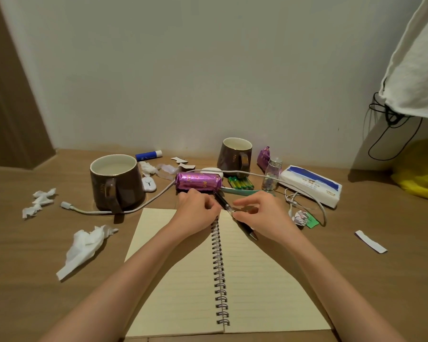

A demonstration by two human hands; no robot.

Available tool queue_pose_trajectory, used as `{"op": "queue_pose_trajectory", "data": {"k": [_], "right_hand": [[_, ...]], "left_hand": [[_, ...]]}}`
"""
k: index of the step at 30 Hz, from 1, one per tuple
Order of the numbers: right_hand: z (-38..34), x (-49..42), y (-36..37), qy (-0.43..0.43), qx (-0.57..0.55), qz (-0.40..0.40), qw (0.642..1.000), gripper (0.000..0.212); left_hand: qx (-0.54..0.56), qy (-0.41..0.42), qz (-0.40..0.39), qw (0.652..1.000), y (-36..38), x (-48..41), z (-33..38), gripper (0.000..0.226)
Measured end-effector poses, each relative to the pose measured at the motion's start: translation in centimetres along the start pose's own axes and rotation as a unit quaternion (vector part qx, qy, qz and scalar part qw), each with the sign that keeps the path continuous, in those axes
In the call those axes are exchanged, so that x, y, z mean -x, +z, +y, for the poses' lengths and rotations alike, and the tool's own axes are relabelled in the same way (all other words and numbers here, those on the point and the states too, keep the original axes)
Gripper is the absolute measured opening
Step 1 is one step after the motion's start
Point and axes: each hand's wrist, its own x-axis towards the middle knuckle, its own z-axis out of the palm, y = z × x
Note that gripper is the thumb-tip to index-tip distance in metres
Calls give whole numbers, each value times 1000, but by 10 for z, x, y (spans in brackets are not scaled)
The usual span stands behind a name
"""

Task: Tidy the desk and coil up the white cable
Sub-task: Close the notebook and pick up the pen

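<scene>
**Pen first, cable waiting**

Your left hand (200, 206) and right hand (257, 208) both close on the black pen (229, 210) over the top edge of the open spiral notebook (223, 272). The left grip pinches the upper end; the right grip's fingertips (235, 213) clamp the barrel near the middle, the tip pointing down toward you. It looks as if you are capping or closing the pen, though the cap is hidden.

Just beyond your knuckles lies a purple foil packet (198, 181). The white cable (143, 203) is uncoiled: one plug end lies on the table (35, 262) at left, the cord runs round the base of the near brown mug (115, 182), passes behind the packet, then loops down by the tissue pack (311, 185).

So this is the tidying step. Next, set the pen down, free both hands, and gather the cable from one end, lifting it clear of the mug.
</scene>
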Motion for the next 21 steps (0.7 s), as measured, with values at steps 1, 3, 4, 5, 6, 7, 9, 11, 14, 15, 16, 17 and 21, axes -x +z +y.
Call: {"op": "queue_pose_trajectory", "data": {"k": [1,3,4,5,6,7,9,11,14,15,16,17,21], "right_hand": [[-1,0,1,3,0,2,1000,29],[0,0,2,12,-6,7,1000,27],[-1,0,2,17,-5,11,1000,26],[-1,0,2,19,-1,15,1000,26],[-2,1,2,18,5,15,1000,26],[-2,1,2,15,11,13,1000,28],[-1,3,-1,18,15,3,1000,32],[1,3,-5,31,5,-16,999,36],[6,0,-10,50,-15,-48,998,39],[7,-1,-10,52,-16,-55,997,40],[6,-1,-10,50,-16,-58,997,40],[5,-1,-9,48,-14,-57,997,41],[-2,2,-3,33,-13,-29,999,44]], "left_hand": [[1,2,1,1000,0,0,1,31],[3,2,2,1000,0,1,3,31],[3,0,4,1000,0,1,3,31],[3,-2,7,1000,1,0,2,31],[4,-6,11,1000,2,0,2,31],[3,-10,16,1000,2,0,1,30],[0,-21,23,1000,5,0,2,30],[-5,-25,25,999,6,1,3,30],[-23,-11,16,1000,3,3,8,27],[-38,-3,7,999,3,5,11,25],[-52,6,-1,999,2,6,13,24],[-57,14,-8,998,3,7,16,22],[-25,3,-13,1000,6,5,21,18]]}}
